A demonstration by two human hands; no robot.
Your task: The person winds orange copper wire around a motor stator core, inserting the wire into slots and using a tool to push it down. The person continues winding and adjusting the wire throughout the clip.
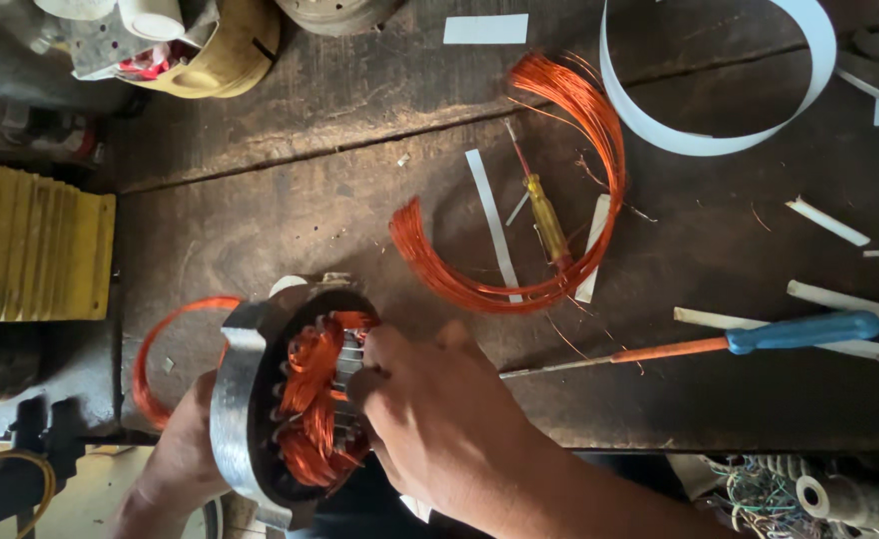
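A dark, worn wooden table [290, 210] carries a loose bundle of copper wire [559, 190], a yellow screwdriver [547, 218], a blue-handled tool [759, 339] and white paper strips [491, 222]. At its near edge, the left hand [175, 459] cups the metal motor ring [245, 399] from outside, while the right hand [439, 419] curls over it, fingers pressed together into the copper windings [314, 399].
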